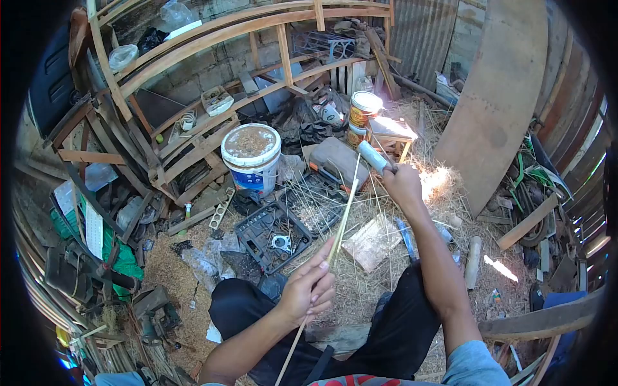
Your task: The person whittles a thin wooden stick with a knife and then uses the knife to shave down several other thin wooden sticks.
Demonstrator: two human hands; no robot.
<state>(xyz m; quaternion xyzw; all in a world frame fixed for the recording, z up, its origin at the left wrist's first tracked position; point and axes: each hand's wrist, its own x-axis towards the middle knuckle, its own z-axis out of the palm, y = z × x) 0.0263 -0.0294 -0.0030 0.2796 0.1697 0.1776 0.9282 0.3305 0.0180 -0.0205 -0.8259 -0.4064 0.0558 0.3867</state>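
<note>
My left hand (pixel 308 289) is closed around a long thin strip of bamboo or cane (pixel 344 219), which slants up and away, its lower end passing back over my lap. In my right hand (pixel 403 184), raised over the work area, is the handle of a tool with a pale cylindrical part (pixel 373 156). The strip's upper tip lies close to the left side of this tool; whether they touch I cannot tell. Below and between the hands, a wooden block (pixel 372 243) rests on the shavings.
A white and blue bucket (pixel 251 175) stands beyond an open black tool case (pixel 273 237). Yellow cans (pixel 365 110) and a small stool (pixel 394 128) are farther back. A large board (pixel 492 109) leans at right; wooden frames (pixel 193 55) stand at left.
</note>
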